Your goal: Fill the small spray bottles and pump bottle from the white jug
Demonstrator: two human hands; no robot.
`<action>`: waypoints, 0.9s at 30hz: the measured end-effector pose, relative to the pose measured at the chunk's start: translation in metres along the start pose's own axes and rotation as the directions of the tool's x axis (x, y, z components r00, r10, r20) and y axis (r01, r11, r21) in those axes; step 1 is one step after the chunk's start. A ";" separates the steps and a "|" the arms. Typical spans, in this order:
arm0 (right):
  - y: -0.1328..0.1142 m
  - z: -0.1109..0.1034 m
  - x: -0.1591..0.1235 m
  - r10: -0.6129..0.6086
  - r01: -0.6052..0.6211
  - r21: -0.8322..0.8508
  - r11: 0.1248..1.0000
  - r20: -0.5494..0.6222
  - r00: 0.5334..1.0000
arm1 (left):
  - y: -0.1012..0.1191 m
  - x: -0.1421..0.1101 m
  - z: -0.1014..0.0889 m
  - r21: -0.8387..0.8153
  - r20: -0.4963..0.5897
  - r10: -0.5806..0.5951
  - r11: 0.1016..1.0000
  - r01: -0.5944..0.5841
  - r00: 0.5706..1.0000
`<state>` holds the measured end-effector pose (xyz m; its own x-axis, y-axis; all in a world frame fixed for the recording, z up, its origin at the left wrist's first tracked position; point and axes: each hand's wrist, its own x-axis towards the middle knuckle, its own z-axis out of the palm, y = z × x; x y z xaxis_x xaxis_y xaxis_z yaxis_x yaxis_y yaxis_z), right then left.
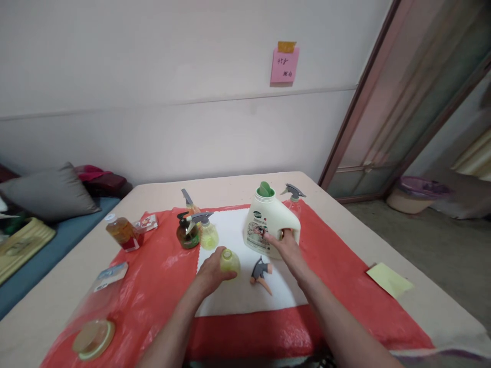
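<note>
My left hand is closed around a small yellow-green bottle with an open neck, standing on the white cloth. Fingers of my right hand wrap the handle of a big cream detergent jug; its green-rimmed mouth is uncapped and the jug looks upright. Between my hands a grey and orange trigger spray head lies on the cloth. Just behind my left hand stand a yellowish spray bottle with a grey trigger and a dark green pump bottle.
A clear spray bottle stands behind the jug, another grey trigger top at the back. On the left are an amber liquid bottle, a clear jar and small packets. A yellow paper lies right on the red sheet.
</note>
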<state>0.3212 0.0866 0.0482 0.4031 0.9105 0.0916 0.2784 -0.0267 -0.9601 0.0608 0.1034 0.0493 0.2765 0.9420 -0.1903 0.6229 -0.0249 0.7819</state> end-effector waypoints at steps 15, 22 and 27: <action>-0.024 -0.032 0.002 -0.173 0.176 0.062 0.982 -0.047 0.984 | 0.011 0.002 0.001 0.060 -0.044 -0.011 0.998 0.013 0.999; -0.023 -0.065 -0.013 -0.218 0.231 -0.541 0.808 0.089 0.972 | 0.061 -0.031 0.012 -0.208 -0.277 0.032 0.974 -0.092 0.960; -0.011 -0.077 -0.022 -0.369 0.364 -0.717 0.594 0.160 0.916 | 0.080 -0.038 0.064 -0.697 0.104 -0.082 0.705 0.131 0.991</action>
<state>0.3761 0.0350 0.0773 0.1272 0.9095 0.3958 0.9374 0.0202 -0.3477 0.1469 0.0439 0.0813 0.2990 0.9009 -0.3145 -0.0347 0.3397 0.9399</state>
